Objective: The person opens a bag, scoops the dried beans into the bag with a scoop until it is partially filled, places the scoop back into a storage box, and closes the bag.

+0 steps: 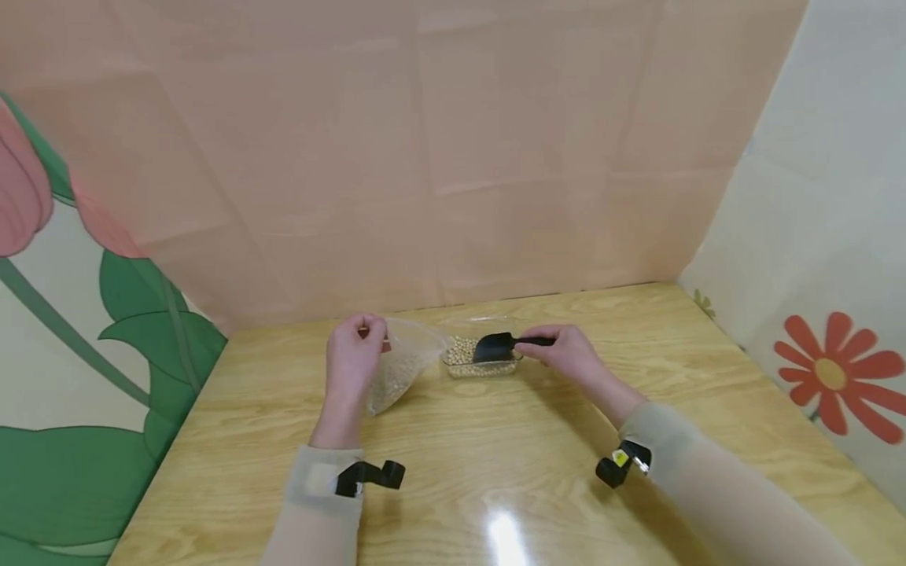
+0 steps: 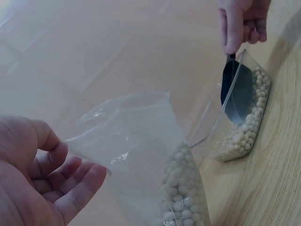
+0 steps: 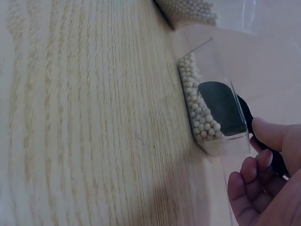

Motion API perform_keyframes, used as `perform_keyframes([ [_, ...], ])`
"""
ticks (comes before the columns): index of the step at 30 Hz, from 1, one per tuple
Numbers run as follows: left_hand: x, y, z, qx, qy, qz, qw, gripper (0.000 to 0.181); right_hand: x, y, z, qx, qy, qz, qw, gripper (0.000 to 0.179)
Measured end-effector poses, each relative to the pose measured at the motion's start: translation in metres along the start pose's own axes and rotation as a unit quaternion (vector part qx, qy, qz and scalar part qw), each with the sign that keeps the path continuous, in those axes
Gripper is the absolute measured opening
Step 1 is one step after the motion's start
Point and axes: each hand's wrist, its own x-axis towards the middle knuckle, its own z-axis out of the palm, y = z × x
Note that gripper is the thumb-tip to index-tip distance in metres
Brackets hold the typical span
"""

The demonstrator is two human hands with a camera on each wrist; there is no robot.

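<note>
My left hand (image 1: 354,350) pinches the upper edge of a clear plastic bag (image 2: 136,127), and pale round beads (image 2: 181,193) fill its lower part. The handle of a black scoop (image 1: 494,347) is gripped by my right hand (image 1: 566,350), thumb along its top. Its blade dips inside a clear rectangular container (image 1: 453,369) just right of the bag. Pale beads (image 3: 195,103) like those in the bag lie across the container's bottom. In the left wrist view the bag's mouth corner is close to the container's near rim.
Both things stand on a wood-grain table (image 1: 439,456), toward its back edge. Behind rises a pink sheet-covered wall (image 1: 425,157); a flower-painted wall (image 1: 828,236) borders the right side. A black camera mount (image 1: 368,475) is strapped to each sleeve.
</note>
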Motion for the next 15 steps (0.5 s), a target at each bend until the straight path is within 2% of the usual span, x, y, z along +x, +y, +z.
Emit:
perform_keyframes([
  [6, -0.0007, -0.0039, 0.0007, -0.018, 0.011, -0.002, 0.9998, 0.021, 0.0025, 0.004, 0.0027, -0.014, 0.004, -0.007, 0.9999, 0.035],
  [11, -0.0004, -0.0069, 0.0023, -0.041, 0.026, -0.001, 0.9988, 0.02, 0.0028, 0.0065, 0.0021, -0.02, 0.007, -0.014, 0.9997, 0.036],
  [15, -0.0001, -0.0068, 0.0036, -0.067, 0.038, -0.003, 0.9971, 0.018, 0.0044, 0.0068, -0.0021, -0.046, 0.004, -0.021, 0.9987, 0.04],
])
